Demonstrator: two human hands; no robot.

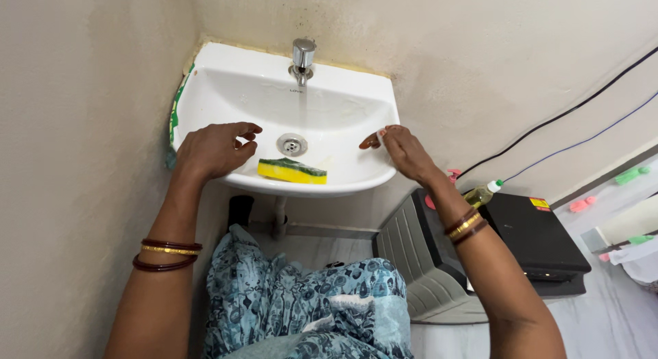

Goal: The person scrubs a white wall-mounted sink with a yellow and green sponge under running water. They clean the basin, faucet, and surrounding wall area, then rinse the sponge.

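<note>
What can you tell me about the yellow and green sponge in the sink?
The rectangular yellow sponge with a dark green scrubbing layer on top lies flat in the white ceramic basin, near its front rim, just below the round metal drain. It looks soft and foamy. Neither hand touches it: the left hand hovers beside its left end, the right hand farther off.

Left wrist: dark red and gold bangles (168,255).
Right wrist: matching red and gold bangles (466,225).
Arms: bare, no sleeves visible.
Clothing: blue and teal garment (308,297) with floral print.
</note>
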